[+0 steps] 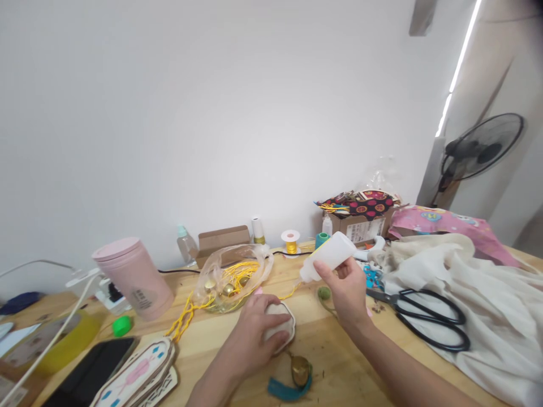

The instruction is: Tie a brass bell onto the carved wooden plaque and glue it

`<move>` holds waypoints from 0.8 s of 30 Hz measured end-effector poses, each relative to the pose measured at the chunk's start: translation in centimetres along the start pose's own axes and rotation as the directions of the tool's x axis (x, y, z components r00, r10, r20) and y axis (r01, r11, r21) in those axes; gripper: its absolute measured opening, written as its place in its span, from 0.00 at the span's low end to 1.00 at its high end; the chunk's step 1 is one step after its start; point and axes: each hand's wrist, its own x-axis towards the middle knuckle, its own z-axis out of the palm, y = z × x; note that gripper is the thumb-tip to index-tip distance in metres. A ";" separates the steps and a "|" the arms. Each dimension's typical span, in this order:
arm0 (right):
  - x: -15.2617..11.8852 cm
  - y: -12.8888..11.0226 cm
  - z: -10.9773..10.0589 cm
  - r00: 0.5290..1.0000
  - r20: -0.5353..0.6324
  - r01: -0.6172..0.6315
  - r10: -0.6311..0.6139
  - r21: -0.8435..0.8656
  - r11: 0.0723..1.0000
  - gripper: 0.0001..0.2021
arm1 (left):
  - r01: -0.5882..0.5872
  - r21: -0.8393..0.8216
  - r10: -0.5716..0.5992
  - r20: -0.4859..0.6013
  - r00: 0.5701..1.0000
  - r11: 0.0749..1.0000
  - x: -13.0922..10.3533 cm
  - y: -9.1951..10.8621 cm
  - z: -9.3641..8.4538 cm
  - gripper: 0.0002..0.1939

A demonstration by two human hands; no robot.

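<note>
My right hand (pixel 350 288) is closed round a white squeeze bottle (pixel 331 254), tilted so its nozzle points down to the left. Under my left hand (pixel 258 328) lies a pale plaque with a scalloped dark edge (pixel 289 323), its fingers bent over the surface and gripping it on the table. Part of the plaque is hidden by those fingers. Just below it sit a brass bell (pixel 300 368) and a teal tassel (pixel 282 389). Yellow cord (pixel 291 293) runs from the plaque's upper side toward the bottle's nozzle.
A plastic bag (pixel 267 257) holds bells and yellow cords. Black-handled scissors (pixel 432 319) rest by white cloth (pixel 479 282) on the right. To the left stand a pink tumbler (pixel 136 277), a phone (pixel 91 370) and stacked decorated plaques (pixel 138 373). A cardboard box (pixel 369 229) is behind.
</note>
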 end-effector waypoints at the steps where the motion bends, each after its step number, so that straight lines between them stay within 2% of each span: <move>1: 0.0 0.0 0.0 1.000 -0.001 0.003 -0.003 -0.002 1.000 0.18 | -0.005 0.001 0.005 0.001 1.000 1.000 0.0 0.0 0.0 0.13; 8: 0.0 0.0 0.0 1.000 0.014 -0.012 0.012 0.003 1.000 0.19 | -0.039 -0.011 0.038 -0.067 0.997 0.999 0.1 0.3 0.0 0.12; 10: 0.0 0.0 0.0 1.000 0.014 -0.023 0.023 0.009 1.000 0.19 | -0.055 -0.023 0.050 -0.156 0.987 0.998 0.1 0.3 -0.3 0.12; 11: 0.0 -0.1 0.0 0.999 0.014 -0.031 0.030 0.018 0.999 0.19 | -0.058 -0.027 0.049 -0.242 0.969 0.998 0.0 0.2 -0.6 0.12; 12: 0.0 -0.1 0.1 0.999 0.012 -0.041 0.041 0.031 0.999 0.19 | -0.055 -0.029 0.041 -0.351 0.936 0.998 -0.1 0.1 -0.9 0.12; 13: 0.0 -0.2 0.1 0.998 0.007 -0.055 0.055 0.048 0.997 0.20 | -0.048 -0.030 0.028 -0.469 0.883 0.998 -0.2 -0.1 -1.1 0.11; 15: -0.1 -0.4 0.3 0.996 0.006 -0.095 0.094 0.093 0.991 0.20 | -0.026 -0.044 -0.010 -0.665 0.747 0.999 -0.6 -0.4 -1.7 0.09; 16: -0.1 -0.5 0.4 0.993 0.011 -0.121 0.121 0.116 0.986 0.21 | -0.013 -0.062 -0.036 -0.730 0.682 0.998 -0.7 -0.6 -1.9 0.08; 19: -0.2 -0.6 0.6 0.977 0.062 -0.212 0.203 0.206 0.955 0.20 | 0.017 -0.158 -0.144 -0.847 0.512 0.987 -1.0 -0.8 -2.4 0.07; 21: -0.3 -0.7 0.7 0.945 0.160 -0.322 0.285 0.297 0.899 0.17 | -0.005 -0.246 -0.226 -0.896 0.381 0.969 -1.0 -0.9 -2.6 0.06; 23: -0.5 -0.8 0.6 0.871 0.307 -0.482 0.383 0.392 0.783 0.15 | -0.052 -0.317 -0.292 -0.918 0.266 0.947 -0.8 -1.2 -2.8 0.06; 24: -0.6 -0.9 0.6 0.820 0.382 -0.566 0.427 0.423 0.708 0.15 | -0.069 -0.341 -0.318 -0.920 0.228 0.937 -0.8 -1.4 -2.8 0.06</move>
